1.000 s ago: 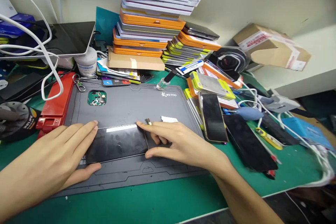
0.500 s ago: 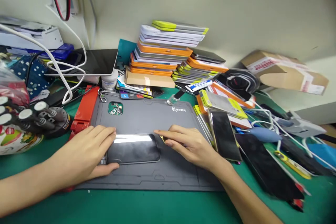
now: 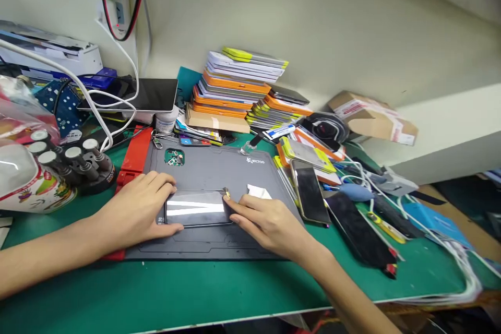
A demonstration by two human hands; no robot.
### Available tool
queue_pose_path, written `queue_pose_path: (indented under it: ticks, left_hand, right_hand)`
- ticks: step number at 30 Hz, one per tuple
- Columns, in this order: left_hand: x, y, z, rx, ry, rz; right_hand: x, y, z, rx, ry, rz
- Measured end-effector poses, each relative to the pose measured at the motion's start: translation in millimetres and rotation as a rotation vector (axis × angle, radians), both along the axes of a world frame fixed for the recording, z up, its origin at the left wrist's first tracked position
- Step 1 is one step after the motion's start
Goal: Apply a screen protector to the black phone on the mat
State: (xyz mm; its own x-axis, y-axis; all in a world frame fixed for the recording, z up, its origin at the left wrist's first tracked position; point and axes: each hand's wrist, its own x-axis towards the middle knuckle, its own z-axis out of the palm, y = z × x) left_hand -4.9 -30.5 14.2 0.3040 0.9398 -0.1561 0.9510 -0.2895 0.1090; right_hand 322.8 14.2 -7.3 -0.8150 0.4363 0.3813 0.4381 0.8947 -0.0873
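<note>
A smartphone (image 3: 199, 210) with a glossy black screen lies sideways, screen up, on a grey work mat (image 3: 207, 169). My left hand (image 3: 136, 207) grips its left end, fingers at the far corner and thumb at the near one. At the phone's right end is my right hand (image 3: 270, 219), its fingers closed around a small gold-coloured piece (image 3: 226, 193). That piece is at the phone's far right corner, and its exact kind is too small to make out. Behind my right hand rests a white scrap of paper or cloth (image 3: 259, 191).
Small metal parts sit in a mat recess (image 3: 174, 157). Screwdrivers (image 3: 74, 154) stand in a round holder at left, near a red tool case (image 3: 138, 152). Stacked screen boxes (image 3: 235, 86) rise behind. Another phone (image 3: 310, 192) and a yellow cutter (image 3: 386, 227) lie at right.
My right hand has come left against the phone's right end, bringing the gold-coloured piece to its corner. The white scrap now shows behind that hand. The camera view has shifted right.
</note>
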Motion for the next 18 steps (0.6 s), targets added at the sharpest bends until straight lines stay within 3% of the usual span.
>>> queue_pose_path:
  ticks: [6, 18]
  left_hand:
    - [1, -1, 0.6, -0.129, -0.08, 0.047]
    - [-2, -3, -1.0, -0.073, -0.111, 0.045]
  right_hand:
    - [4, -24, -11, -0.033, 0.052, -0.08]
    - [-6, -59, -20, 0.102, 0.071, -0.165]
